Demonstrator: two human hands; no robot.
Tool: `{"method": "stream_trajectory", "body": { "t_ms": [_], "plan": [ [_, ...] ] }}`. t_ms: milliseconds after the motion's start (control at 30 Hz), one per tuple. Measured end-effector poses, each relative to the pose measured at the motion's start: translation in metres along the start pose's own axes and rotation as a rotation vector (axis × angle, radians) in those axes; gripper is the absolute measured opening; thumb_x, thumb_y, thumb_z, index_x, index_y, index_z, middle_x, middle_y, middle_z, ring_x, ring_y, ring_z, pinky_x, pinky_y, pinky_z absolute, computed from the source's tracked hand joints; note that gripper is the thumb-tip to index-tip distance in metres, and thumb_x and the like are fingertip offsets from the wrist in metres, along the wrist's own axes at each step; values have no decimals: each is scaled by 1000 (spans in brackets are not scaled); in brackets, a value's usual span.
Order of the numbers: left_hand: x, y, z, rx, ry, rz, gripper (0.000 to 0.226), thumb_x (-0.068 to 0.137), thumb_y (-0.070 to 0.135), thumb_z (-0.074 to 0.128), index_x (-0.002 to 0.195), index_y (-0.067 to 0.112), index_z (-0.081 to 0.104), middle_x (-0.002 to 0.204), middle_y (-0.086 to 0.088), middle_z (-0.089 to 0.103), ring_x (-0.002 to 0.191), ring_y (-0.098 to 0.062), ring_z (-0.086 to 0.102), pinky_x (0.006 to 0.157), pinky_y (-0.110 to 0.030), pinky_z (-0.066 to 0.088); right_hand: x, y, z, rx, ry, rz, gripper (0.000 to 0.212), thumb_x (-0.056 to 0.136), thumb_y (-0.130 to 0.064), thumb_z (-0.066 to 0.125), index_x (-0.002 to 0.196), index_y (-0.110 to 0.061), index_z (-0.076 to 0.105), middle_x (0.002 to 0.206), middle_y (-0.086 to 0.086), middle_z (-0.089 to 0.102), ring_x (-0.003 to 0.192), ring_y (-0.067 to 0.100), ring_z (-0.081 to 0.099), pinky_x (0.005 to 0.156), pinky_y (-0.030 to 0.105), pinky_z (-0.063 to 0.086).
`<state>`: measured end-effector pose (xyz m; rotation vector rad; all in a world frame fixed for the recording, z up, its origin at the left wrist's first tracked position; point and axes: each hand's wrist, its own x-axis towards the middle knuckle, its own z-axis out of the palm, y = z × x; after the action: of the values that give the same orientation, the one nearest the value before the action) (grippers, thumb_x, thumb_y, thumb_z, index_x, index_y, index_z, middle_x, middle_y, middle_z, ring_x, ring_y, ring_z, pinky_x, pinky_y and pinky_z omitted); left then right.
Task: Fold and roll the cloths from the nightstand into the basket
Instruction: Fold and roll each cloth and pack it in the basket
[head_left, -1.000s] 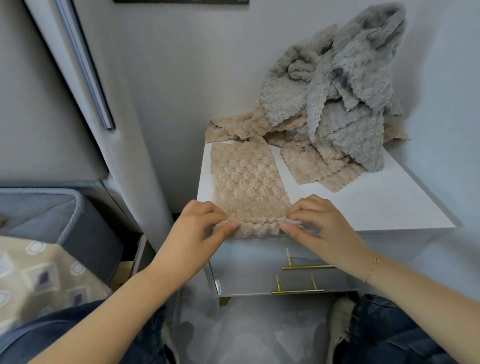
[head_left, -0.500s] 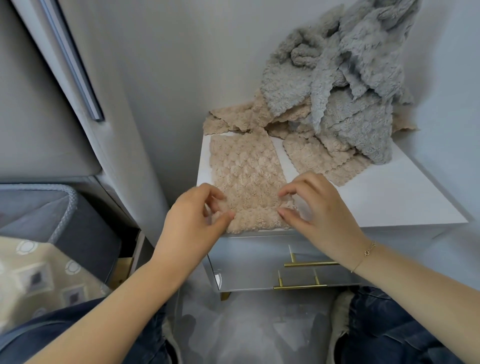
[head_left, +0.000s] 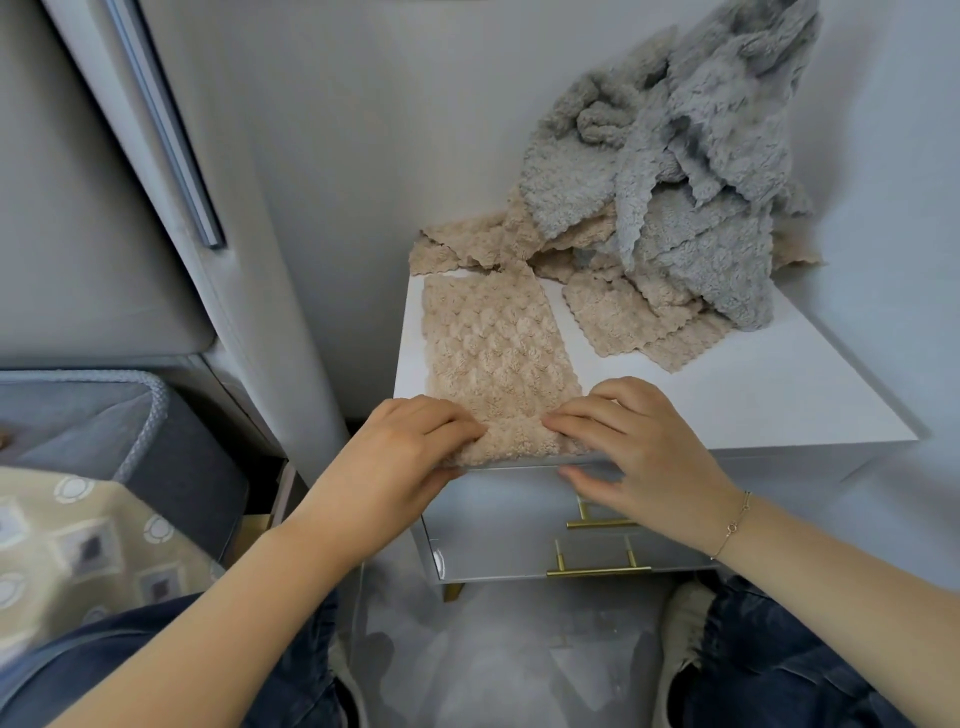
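**Roll just begun at the near edge, and easy to lose**

Fingers (head_left: 457, 423) of the left hand (head_left: 400, 457) curl over the started roll of the long beige strip of fluffy, bubble-textured cloth (head_left: 498, 358), thumb tucked under its near end; the right hand (head_left: 628, 447) does the same from the other side, fingertips pressing the rolled lip, thumb below the front edge. Both hands are grasping this cloth, neither released.

From the head view, the strip lies flat along the white, smooth-topped nightstand (head_left: 753, 405), its rolled end sitting right at the front edge above the drawers with slim brass handles (head_left: 597, 571). That looks like the main risk: a soft, springy pile may unroll as soon as pressure eases, and a roll this close to the edge could slide off onto the floor. Uneven pushing by the two hands would likely skew it into a cone.

Behind, a heap of grey plush cloths (head_left: 691, 171) is piled on more beige scalloped-edge cloths (head_left: 623, 317), touching the strip's far end; rolling forward could drag or snag them.

Well apart at the left stands the dark grey fabric basket with a rope-trimmed rim (head_left: 150, 415); nothing rolled shows inside it from here
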<state>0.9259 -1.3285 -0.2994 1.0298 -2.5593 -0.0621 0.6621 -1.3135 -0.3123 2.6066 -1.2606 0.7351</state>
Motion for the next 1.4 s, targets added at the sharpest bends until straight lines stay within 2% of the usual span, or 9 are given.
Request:
{"method": "stream_trajectory", "body": {
  "t_ms": [233,567,767,900,1033,1133,1233,1333,1400],
  "plan": [
    [-2,8,-6,-33,79,-17,15,82,17,69,97,17,71,97,6,63,84,-10,53,76,-25,43,3,3,-14,-80,20,-10,25,85,-36,59,92,-16,72,93,-3,61,93,17,49,84,28,38],
    [1,4,-9,-122,123,-196,44,86,56,43,86,23,72,84,20,59,82,-5,39,76,-21,38,13,12,-18,238,-60,247,43,86,-55,51,82,-16,69,89,-10,54,89,9,45,82,23,35],
    [7,12,-12,-291,142,-515,16,84,50,58,95,39,64,81,15,53,81,3,47,64,-10,33,20,16,-10,333,-36,443,58,83,-63,48,63,-10,62,76,-5,51,80,11,42,78,24,33],
    [16,10,-9,-461,168,-666,15,82,44,67,77,30,68,70,6,62,54,-4,47,52,-12,36,27,12,-6,363,-28,615,56,79,-59,53,50,-12,52,66,-3,48,77,12,41,69,23,31],
    [21,6,-4,-490,186,-761,26,82,43,68,71,20,68,66,-1,62,54,-3,46,50,-11,36,32,12,-3,118,-16,609,51,74,-65,53,51,-20,52,66,-5,50,77,16,45,72,30,33],
    [19,6,0,-244,296,-581,15,83,38,68,85,24,66,82,12,56,78,-2,46,69,-15,37,35,13,-4,118,67,484,39,79,-55,59,78,-17,58,85,-3,51,85,16,47,75,32,39],
    [19,6,1,-48,303,-232,10,88,15,65,96,17,70,99,6,61,91,-13,52,80,-26,42,36,8,-4,155,87,199,15,88,-20,64,98,-10,62,101,2,54,94,16,51,80,29,44],
    [16,5,4,76,207,-37,30,80,-3,59,106,7,71,107,-4,67,95,-20,58,85,-25,41,30,5,2,133,-2,-3,25,92,-5,49,110,-5,66,110,5,62,99,20,57,86,27,46],
    [12,7,3,48,119,-37,34,86,9,48,114,5,68,113,-4,66,101,-19,58,93,-19,36,25,5,4,160,-52,-2,31,91,-3,48,119,-4,63,116,5,62,106,17,56,92,24,43]
  ]
}}
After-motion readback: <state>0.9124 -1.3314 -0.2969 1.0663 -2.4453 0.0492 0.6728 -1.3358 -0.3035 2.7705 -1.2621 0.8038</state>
